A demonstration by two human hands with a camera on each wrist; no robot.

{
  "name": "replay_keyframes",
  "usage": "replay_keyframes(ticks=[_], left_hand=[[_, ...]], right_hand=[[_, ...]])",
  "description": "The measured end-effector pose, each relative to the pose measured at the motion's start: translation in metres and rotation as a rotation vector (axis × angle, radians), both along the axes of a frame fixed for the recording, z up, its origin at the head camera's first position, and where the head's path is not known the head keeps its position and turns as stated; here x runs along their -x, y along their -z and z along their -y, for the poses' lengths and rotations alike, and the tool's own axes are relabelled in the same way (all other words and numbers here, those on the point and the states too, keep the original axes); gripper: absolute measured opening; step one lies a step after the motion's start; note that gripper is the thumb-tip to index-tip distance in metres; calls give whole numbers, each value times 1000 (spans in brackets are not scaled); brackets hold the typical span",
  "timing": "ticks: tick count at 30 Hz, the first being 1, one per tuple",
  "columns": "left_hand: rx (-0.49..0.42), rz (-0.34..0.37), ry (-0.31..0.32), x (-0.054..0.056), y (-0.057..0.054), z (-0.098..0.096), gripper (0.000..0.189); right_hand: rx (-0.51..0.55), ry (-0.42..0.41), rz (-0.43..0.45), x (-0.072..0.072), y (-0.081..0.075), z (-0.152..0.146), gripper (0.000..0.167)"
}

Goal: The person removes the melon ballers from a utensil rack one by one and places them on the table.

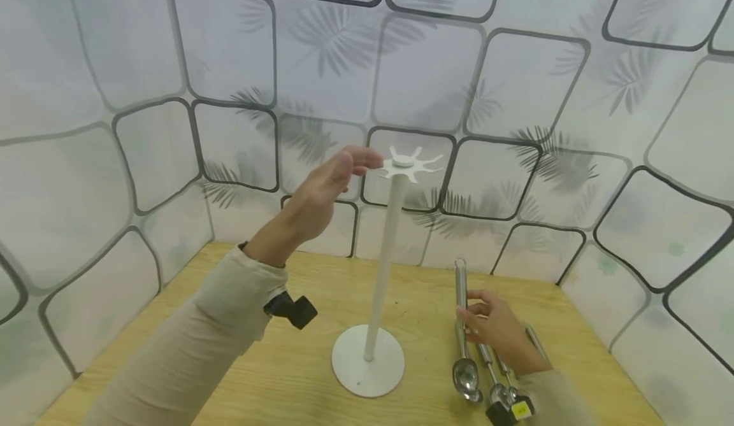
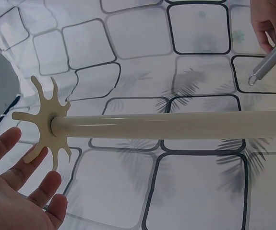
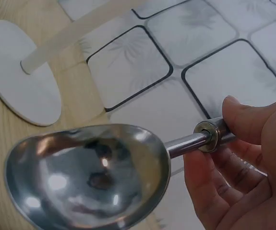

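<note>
A white utensil stand (image 1: 385, 254) with a round base and a star-shaped ring of hooks (image 2: 44, 120) on top stands upright on the table. Beside that ring is my left hand (image 1: 327, 190), its fingers fairly straight and spread; the fingertips reach the hooks in the left wrist view. My right hand (image 1: 499, 327) pinches the handle of a shiny metal ice cream scoop (image 3: 90, 175) between thumb and fingers. The scoop's bowl points towards me in the head view. More metal utensils (image 1: 499, 391) lie below the right hand, partly hidden by it and the wrist camera.
The wooden table (image 1: 287, 362) meets patterned wall coverings (image 1: 424, 76) at the back and sides. A black wrist camera (image 1: 292, 308) sits on the left sleeve, and another with a yellow label (image 1: 520, 409) is at the right wrist.
</note>
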State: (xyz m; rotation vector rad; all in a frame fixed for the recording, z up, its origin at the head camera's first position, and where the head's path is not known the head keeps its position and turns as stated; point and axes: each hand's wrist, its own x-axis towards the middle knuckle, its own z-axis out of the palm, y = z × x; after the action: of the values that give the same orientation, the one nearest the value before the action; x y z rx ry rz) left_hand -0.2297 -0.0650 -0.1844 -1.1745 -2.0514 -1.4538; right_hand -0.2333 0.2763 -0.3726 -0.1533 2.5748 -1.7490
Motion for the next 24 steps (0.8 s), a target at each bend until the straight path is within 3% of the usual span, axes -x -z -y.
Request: replay_keyframes(ticks=[6, 13, 24], left_hand=[[0, -6, -2, 1, 1, 0, 97], [-5, -4, 0, -1, 0, -1, 97], [10, 1, -19, -3, 0, 0, 98]], right_hand=[[11, 27, 82, 10, 31, -3, 52], [-40, 69, 96, 14, 57, 5, 46], [-259, 101, 73, 25, 69, 14, 49]])
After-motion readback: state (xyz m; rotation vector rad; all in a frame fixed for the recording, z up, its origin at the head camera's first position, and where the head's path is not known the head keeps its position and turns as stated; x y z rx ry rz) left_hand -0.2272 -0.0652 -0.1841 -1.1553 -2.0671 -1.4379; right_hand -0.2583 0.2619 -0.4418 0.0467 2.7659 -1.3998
